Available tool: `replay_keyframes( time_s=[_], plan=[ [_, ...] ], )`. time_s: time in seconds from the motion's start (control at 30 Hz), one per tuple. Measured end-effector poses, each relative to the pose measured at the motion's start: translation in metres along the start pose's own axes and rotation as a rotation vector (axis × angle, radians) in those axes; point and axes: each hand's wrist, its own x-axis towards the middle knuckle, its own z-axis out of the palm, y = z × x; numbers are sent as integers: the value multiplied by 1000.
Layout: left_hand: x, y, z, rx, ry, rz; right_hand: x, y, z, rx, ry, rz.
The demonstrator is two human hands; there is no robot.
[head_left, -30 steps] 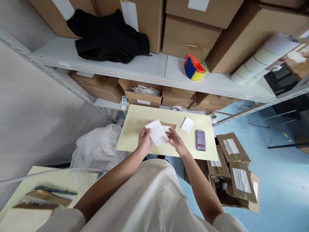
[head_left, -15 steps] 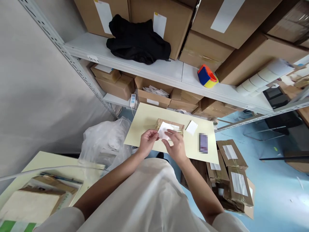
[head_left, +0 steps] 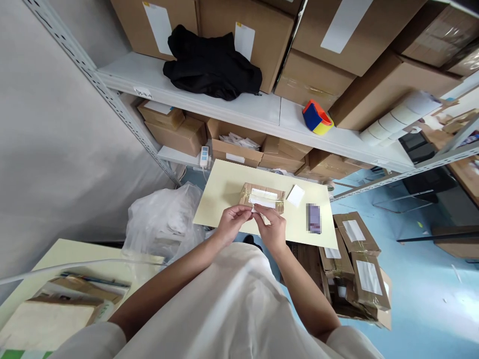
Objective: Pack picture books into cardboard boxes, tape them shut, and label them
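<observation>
The left hand (head_left: 230, 224) and right hand (head_left: 272, 229) pinch white paper (head_left: 253, 209) near a taped cardboard box (head_left: 245, 195) on the cream tabletop (head_left: 220, 184); a white card (head_left: 295, 195) lies right, a black garment (head_left: 213, 65) on the far shelf (head_left: 268, 108).

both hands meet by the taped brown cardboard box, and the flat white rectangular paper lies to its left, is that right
Not its left: the head view shows the flat white rectangular paper to the right of the taped brown cardboard box. The left hand and right hand do meet by it.
</observation>
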Motion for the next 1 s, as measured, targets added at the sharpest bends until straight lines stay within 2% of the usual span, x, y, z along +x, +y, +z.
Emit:
replay_keyframes(
  time_s=[0.2, 0.43, 0.6, 1.0],
  plan=[
    [1, 3, -1, 103, -28, 8, -3, -4, -2, 40, -1, 71],
    [0, 9, -4, 233, -39, 79, -6, -7, 0, 177, -21, 221],
    [0, 12, -8, 320, -59, 162, -7, -9, 4, 233, -33, 246],
    [6, 12, -6, 407, -128, 227, -3, -3, 1, 345, -56, 285]
  ],
)
